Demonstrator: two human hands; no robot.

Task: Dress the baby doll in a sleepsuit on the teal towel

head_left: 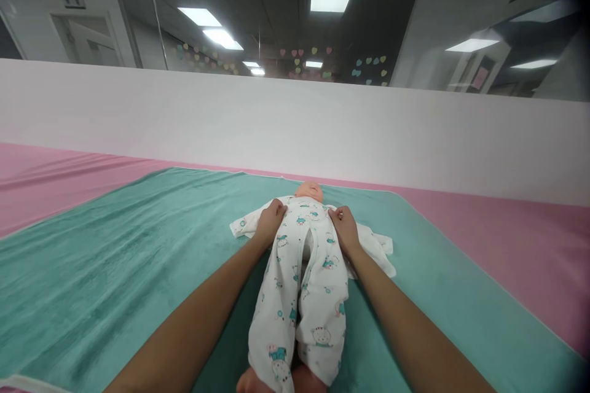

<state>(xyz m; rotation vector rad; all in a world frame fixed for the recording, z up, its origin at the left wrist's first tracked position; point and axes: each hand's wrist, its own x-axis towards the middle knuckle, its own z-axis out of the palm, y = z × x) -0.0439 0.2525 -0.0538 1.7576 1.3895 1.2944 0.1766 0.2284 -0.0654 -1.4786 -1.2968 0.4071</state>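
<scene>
A baby doll (pixel 308 191) lies on its back on a teal blanket (pixel 115 258), head away from me. It wears a white romper (pixel 304 282) with a teal animal print, and its bare feet show at the bottom edge. My left hand (pixel 270 221) grips the romper's cloth at the doll's left shoulder side, fingers curled. On the other side of the chest, my right hand (pixel 343 227) pinches the cloth. Both forearms reach in from the bottom of the view.
The teal blanket lies over a pink sheet (pixel 507 239). A low white wall (pixel 295 123) runs behind, with glass above it that reflects ceiling lights and shows coloured paper hearts.
</scene>
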